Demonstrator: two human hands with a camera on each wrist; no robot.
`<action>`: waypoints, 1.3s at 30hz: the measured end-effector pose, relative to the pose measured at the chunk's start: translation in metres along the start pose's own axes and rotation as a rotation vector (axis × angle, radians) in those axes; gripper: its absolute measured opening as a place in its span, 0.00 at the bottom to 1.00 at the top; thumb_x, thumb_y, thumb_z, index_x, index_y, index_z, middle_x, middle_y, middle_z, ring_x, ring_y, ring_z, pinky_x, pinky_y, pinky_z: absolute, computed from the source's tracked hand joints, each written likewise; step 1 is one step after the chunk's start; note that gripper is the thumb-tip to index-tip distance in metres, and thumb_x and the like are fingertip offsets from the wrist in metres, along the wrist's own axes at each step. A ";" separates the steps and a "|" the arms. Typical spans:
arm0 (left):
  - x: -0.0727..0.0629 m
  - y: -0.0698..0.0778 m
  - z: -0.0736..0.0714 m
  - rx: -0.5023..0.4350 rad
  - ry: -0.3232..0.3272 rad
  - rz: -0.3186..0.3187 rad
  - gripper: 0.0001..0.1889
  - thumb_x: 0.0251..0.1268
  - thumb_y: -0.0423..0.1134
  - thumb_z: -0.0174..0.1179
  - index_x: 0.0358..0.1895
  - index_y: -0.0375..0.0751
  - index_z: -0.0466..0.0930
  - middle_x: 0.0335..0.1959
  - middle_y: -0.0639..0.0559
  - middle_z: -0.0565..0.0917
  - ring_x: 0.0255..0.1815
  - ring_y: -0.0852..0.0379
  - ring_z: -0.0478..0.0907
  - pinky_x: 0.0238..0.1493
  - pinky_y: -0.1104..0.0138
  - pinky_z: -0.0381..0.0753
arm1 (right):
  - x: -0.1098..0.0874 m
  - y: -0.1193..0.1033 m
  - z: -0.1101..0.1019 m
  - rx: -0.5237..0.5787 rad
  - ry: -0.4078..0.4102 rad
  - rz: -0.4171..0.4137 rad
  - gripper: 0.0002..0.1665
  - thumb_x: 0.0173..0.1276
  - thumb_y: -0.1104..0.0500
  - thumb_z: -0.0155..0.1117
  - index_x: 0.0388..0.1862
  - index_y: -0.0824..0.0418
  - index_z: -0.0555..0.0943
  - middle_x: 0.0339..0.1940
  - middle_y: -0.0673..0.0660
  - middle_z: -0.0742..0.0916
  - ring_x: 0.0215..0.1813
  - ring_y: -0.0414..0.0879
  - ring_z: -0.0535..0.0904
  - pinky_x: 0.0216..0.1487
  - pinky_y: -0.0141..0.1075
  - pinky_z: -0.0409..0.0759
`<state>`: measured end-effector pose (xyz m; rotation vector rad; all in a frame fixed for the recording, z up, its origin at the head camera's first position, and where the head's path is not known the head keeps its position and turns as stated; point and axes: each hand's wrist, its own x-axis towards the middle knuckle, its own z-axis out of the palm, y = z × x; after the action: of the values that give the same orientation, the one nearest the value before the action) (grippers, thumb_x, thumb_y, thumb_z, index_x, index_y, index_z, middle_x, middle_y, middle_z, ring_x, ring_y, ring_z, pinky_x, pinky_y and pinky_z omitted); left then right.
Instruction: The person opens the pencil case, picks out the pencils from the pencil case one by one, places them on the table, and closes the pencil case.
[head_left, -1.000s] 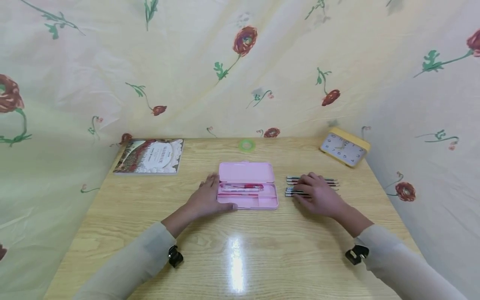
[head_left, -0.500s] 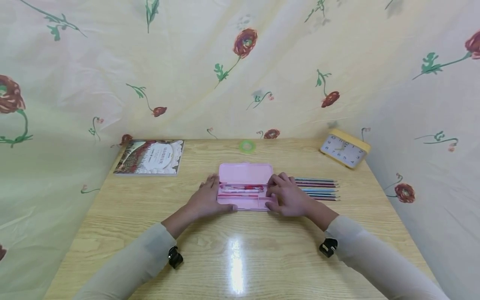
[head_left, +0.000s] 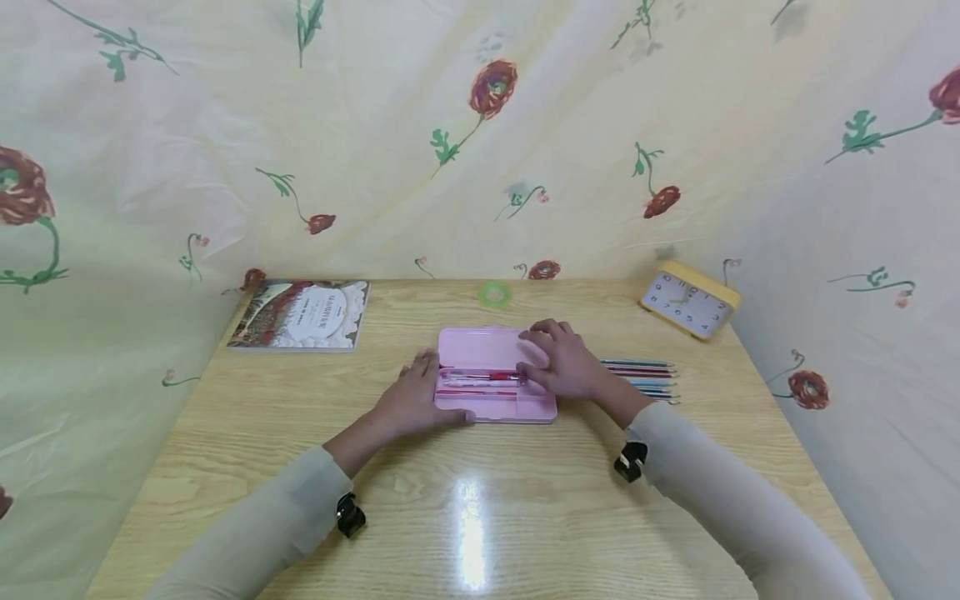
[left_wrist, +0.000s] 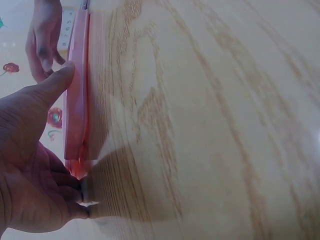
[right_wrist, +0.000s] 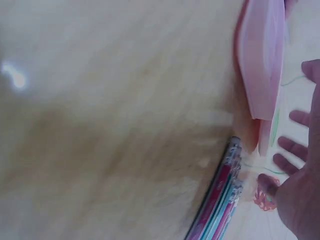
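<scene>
A pink pencil case point(head_left: 536, 408) lies with its lid point(head_left: 480, 346) folded back. Inside it rest pens, one with a red part point(head_left: 504, 377). My left hand point(head_left: 408, 398) holds the case's left end, thumb along the front edge and fingers around the side; in the left wrist view that thumb point(left_wrist: 62, 77) presses on the pink wall. My right hand point(head_left: 566, 364) is over the case's right end, fingers spread and nothing in them, as the right wrist view shows. Several pencils point(head_left: 652, 384) lie side by side to the right, their near ends hidden by the right hand and forearm.
A yellow clock point(head_left: 686, 302) stands at the back right of the wooden table point(head_left: 420, 517). A booklet point(head_left: 303, 315) lies at the back left, and a green tape roll point(head_left: 495, 293) sits behind the case. Flowered cloth point(head_left: 375, 125) hangs around the table.
My right hand has moved left from the pencils to the case's right end, then up toward the lid. The left hand has stayed at the case's left end.
</scene>
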<state>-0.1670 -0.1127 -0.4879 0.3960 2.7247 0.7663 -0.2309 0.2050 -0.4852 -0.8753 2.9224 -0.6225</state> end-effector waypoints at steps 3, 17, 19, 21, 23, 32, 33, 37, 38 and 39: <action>0.000 0.000 0.000 -0.005 -0.001 -0.004 0.74 0.60 0.75 0.74 0.91 0.30 0.40 0.93 0.34 0.46 0.94 0.33 0.46 0.93 0.41 0.50 | 0.012 0.001 0.001 0.015 -0.057 0.061 0.42 0.81 0.41 0.63 0.85 0.62 0.71 0.81 0.70 0.74 0.81 0.72 0.69 0.80 0.71 0.70; 0.003 -0.001 0.000 -0.112 0.047 0.025 0.79 0.52 0.71 0.81 0.93 0.38 0.34 0.93 0.35 0.47 0.95 0.36 0.44 0.93 0.39 0.46 | 0.027 -0.008 -0.005 0.000 -0.049 0.086 0.44 0.78 0.45 0.63 0.87 0.60 0.67 0.79 0.71 0.75 0.77 0.72 0.68 0.76 0.69 0.77; 0.004 -0.003 0.002 -0.115 0.053 0.022 0.81 0.52 0.72 0.81 0.92 0.38 0.31 0.93 0.34 0.46 0.95 0.35 0.43 0.93 0.39 0.47 | 0.025 -0.009 -0.008 -0.009 -0.006 0.057 0.43 0.78 0.46 0.65 0.86 0.61 0.69 0.76 0.69 0.76 0.75 0.71 0.69 0.75 0.67 0.77; 0.005 -0.005 0.004 -0.117 0.055 0.015 0.82 0.51 0.72 0.82 0.92 0.38 0.28 0.93 0.34 0.45 0.95 0.36 0.43 0.93 0.40 0.46 | 0.022 -0.012 -0.012 -0.020 0.048 0.024 0.41 0.78 0.47 0.66 0.84 0.62 0.71 0.74 0.68 0.78 0.73 0.69 0.70 0.73 0.64 0.78; 0.004 -0.005 0.005 -0.120 0.055 0.005 0.83 0.51 0.72 0.82 0.91 0.37 0.26 0.93 0.33 0.44 0.95 0.36 0.43 0.94 0.40 0.47 | 0.019 -0.017 -0.018 -0.023 0.096 -0.005 0.39 0.78 0.47 0.67 0.81 0.63 0.74 0.71 0.66 0.79 0.69 0.67 0.70 0.69 0.61 0.79; 0.001 -0.005 0.006 -0.117 0.062 -0.026 0.85 0.49 0.72 0.82 0.91 0.34 0.26 0.92 0.30 0.45 0.92 0.30 0.49 0.93 0.40 0.50 | 0.005 -0.048 -0.026 -0.144 0.111 -0.248 0.25 0.80 0.47 0.69 0.64 0.63 0.88 0.53 0.59 0.88 0.50 0.53 0.87 0.50 0.49 0.91; 0.002 -0.006 0.007 -0.114 0.061 -0.033 0.85 0.49 0.73 0.82 0.91 0.35 0.26 0.92 0.30 0.45 0.92 0.28 0.50 0.92 0.38 0.52 | 0.004 -0.051 -0.025 -0.178 0.097 -0.285 0.24 0.80 0.46 0.69 0.62 0.63 0.89 0.50 0.59 0.90 0.47 0.53 0.88 0.48 0.50 0.92; 0.003 -0.008 0.009 -0.106 0.061 -0.058 0.86 0.47 0.77 0.81 0.91 0.38 0.25 0.92 0.31 0.46 0.90 0.23 0.50 0.87 0.33 0.61 | 0.003 -0.060 -0.014 -0.255 -0.036 -0.335 0.27 0.83 0.45 0.64 0.69 0.61 0.86 0.56 0.61 0.91 0.50 0.56 0.91 0.50 0.52 0.93; 0.003 -0.008 0.010 -0.106 0.063 -0.059 0.86 0.46 0.78 0.80 0.91 0.39 0.25 0.92 0.31 0.46 0.90 0.22 0.50 0.86 0.33 0.62 | 0.003 -0.061 -0.012 -0.245 -0.086 -0.316 0.29 0.84 0.44 0.61 0.74 0.60 0.83 0.60 0.62 0.90 0.55 0.57 0.91 0.54 0.54 0.93; 0.003 -0.009 0.010 -0.104 0.065 -0.055 0.86 0.46 0.78 0.80 0.91 0.39 0.25 0.92 0.32 0.46 0.90 0.22 0.51 0.86 0.33 0.63 | 0.003 -0.063 -0.009 -0.233 -0.134 -0.295 0.32 0.86 0.44 0.59 0.78 0.59 0.80 0.65 0.63 0.89 0.60 0.59 0.90 0.59 0.56 0.92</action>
<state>-0.1683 -0.1140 -0.5018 0.2772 2.7284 0.9170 -0.2019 0.1593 -0.4525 -1.3322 2.8042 -0.2204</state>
